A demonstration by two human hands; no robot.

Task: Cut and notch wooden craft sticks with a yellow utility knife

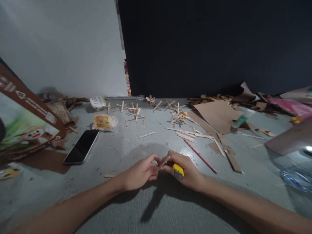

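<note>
My two hands meet low over the grey floor near the centre. A short wooden stick is pinched between the closed fingertips of my left hand. Closed around a yellow cutter, my right hand has its fingertips touching the same stick. A red pencil lies just right of my right hand. Several loose and crossed wooden sticks are scattered farther back.
A black phone lies at the left beside a printed cardboard box. A yellow snack packet sits behind it. Brown cardboard pieces and a glue tube lie at the right, a clear plastic bag at the far right.
</note>
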